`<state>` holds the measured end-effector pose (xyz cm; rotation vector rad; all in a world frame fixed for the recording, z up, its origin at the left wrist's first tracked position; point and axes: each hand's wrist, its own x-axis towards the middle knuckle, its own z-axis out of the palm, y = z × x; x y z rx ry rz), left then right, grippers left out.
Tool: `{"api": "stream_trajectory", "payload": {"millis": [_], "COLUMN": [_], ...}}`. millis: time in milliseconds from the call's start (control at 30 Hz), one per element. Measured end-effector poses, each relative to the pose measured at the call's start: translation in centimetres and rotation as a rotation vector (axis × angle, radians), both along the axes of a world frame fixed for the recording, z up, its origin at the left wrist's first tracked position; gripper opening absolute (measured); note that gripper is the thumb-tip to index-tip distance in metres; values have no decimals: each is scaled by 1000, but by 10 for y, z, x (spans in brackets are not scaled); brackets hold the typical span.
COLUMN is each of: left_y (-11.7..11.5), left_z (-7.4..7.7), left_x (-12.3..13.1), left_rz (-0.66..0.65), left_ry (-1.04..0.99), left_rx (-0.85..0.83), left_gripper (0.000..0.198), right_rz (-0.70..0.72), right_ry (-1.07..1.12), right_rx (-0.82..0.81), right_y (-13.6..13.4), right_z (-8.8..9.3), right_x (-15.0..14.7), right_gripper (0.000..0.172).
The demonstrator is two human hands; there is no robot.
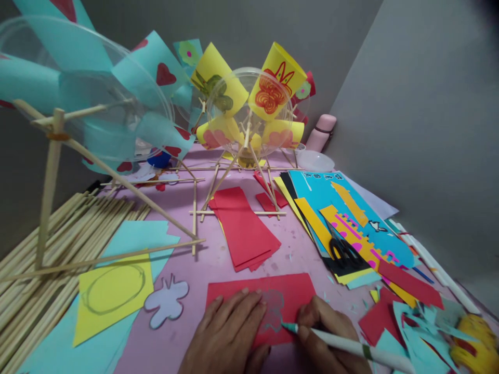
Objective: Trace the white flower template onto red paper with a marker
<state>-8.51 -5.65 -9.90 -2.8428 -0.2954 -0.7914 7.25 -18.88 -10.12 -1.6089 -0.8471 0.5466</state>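
A red paper sheet [234, 289] lies in front of me, with a faint butterfly outline [274, 307] drawn on it. My left hand [230, 332] rests flat on the sheet's left part, fingers stretched out. In a pinch, my right hand [331, 332] holds a white marker [346, 345] with a green tip, which touches or nearly touches the outline's lower right. Left of my left hand lies a pale lilac butterfly cutout [167, 302]. Beyond the sheet is a stack of red paper strips [244, 226].
Paper-cup wheels on stick stands, one blue [150, 78] and one yellow [249, 93], rise at the back. Wooden sticks [58, 249] and yellow paper [117, 291] lie left. Scissors [343, 249] rest on coloured sheets at right, near paper scraps [421, 332]. A pink bottle [320, 134] stands behind.
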Motion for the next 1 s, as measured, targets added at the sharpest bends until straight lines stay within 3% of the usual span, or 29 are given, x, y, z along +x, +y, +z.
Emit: {"api": "stream_trajectory", "payload": {"millis": [200, 400, 767, 1000], "left_y": [-1, 0, 4, 3], "left_z": [-4, -3, -7, -7], "left_x": [-3, -11, -14, -13], "left_rz": [32, 39, 29, 18], "left_ry": [-35, -46, 15, 4], "left_rx": [-70, -291, -300, -279], "left_gripper": [43, 47, 47, 46], "right_rz": [-32, -22, 86, 155], "right_ry": [238, 252, 85, -182], "right_rx": [-4, -22, 20, 94], "right_y": [8, 8, 5, 8], "right_z": [7, 9, -2, -9], "right_x": [-3, -5, -3, -11], "right_gripper": [28, 27, 21, 22]}}
